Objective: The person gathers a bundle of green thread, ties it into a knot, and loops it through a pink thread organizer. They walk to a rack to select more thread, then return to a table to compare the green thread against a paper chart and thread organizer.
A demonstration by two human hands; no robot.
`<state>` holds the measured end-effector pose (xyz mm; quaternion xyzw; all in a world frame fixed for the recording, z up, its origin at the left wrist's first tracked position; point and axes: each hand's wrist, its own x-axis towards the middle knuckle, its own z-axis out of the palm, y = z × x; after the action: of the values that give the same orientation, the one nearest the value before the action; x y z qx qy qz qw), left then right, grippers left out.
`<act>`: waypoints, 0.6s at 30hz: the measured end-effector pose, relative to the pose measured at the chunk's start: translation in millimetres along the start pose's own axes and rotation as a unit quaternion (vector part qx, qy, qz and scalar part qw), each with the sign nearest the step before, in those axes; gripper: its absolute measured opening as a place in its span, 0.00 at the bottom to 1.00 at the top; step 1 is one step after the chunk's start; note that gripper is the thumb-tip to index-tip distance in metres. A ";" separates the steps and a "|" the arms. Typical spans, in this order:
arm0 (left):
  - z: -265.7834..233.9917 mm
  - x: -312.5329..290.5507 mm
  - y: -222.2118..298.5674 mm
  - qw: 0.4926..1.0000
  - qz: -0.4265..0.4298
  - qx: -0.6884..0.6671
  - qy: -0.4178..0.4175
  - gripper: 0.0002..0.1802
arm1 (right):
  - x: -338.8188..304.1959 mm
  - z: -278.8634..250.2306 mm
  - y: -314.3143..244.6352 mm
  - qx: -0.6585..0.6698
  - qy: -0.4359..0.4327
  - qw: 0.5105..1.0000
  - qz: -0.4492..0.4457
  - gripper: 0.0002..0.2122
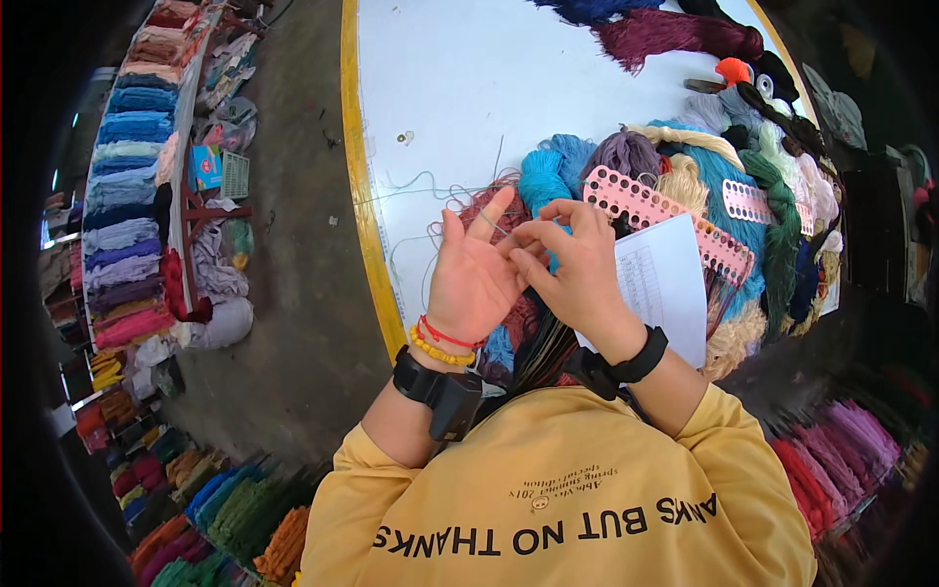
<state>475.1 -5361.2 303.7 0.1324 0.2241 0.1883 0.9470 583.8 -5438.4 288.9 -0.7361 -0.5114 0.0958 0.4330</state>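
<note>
My left hand (474, 269) is palm up over the near part of the white table, thumb and index finger stretched out and apart. A thin green thread (423, 186) trails across the table toward its index finger. My right hand (572, 264) is bent in beside it, thumb and index finger pinched together at the left fingers, apparently on that thread; the thread's end there is too fine to make out. Beneath and behind both hands lie reddish yarn (481, 207) and a turquoise skein (544, 182). A printed paper sheet (665, 279) lies right of my right hand.
Pink cards with rows of holes (641, 203) rest on heaped yarn skeins at the right. Maroon yarn (675, 39) lies at the table's far end. A yellow edge (358, 147) borders the white table (440, 88). Shelved skeins (132, 157) stand across the floor at left.
</note>
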 end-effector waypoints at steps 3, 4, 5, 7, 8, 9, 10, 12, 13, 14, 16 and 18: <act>-0.1 -1.0 -10.8 1.000 -0.006 0.001 0.014 0.33 | -6.2 3.4 2.2 -0.030 0.009 0.999 -0.020 0.07; -1.4 -1.2 -13.0 0.999 -0.009 0.020 0.038 0.31 | -8.6 3.7 4.4 -0.035 0.005 0.999 -0.036 0.07; -7.5 -0.6 -15.0 0.999 -0.009 0.019 0.038 0.31 | -11.0 4.2 6.0 -0.040 0.001 0.998 -0.052 0.07; -21.1 3.1 -18.8 0.994 -0.025 0.082 0.070 0.21 | -18.3 4.9 6.2 0.051 0.000 0.998 -0.032 0.05; -25.6 4.0 -19.4 0.994 -0.027 0.081 0.069 0.21 | -22.5 4.2 5.5 0.142 -0.001 0.990 -0.012 0.04; -27.5 5.8 -19.0 0.991 -0.039 0.101 0.077 0.18 | -25.8 -1.2 3.9 0.139 -0.001 0.990 -0.011 0.04; -29.9 5.7 -18.8 0.987 -0.049 0.122 0.088 0.15 | -28.7 -10.6 -0.1 0.217 -0.049 0.974 0.043 0.03; -39.4 7.4 -24.7 0.982 -0.061 0.136 0.115 0.14 | -27.9 -28.4 -1.9 0.292 -0.097 0.946 0.099 0.04; -41.1 9.6 -27.8 0.976 -0.075 0.151 0.139 0.13 | -26.1 -37.2 -0.5 0.446 -0.138 0.864 0.187 0.05; -38.4 14.5 -32.5 0.970 -0.072 0.157 0.171 0.11 | -24.7 -46.0 2.3 0.581 -0.173 0.748 0.269 0.06; -48.7 24.7 -30.2 0.944 -0.103 0.257 0.181 0.11 | -21.3 -63.3 14.0 0.644 -0.157 0.693 0.283 0.07; -63.5 38.2 -20.9 0.865 -0.097 0.448 0.203 0.12 | -14.2 -77.2 22.9 0.683 -0.107 0.655 0.305 0.07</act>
<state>482.8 -5353.4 227.4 0.4787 0.4833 -0.0024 0.7330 637.7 -5494.3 314.6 -0.3319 -0.0915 0.6228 0.7026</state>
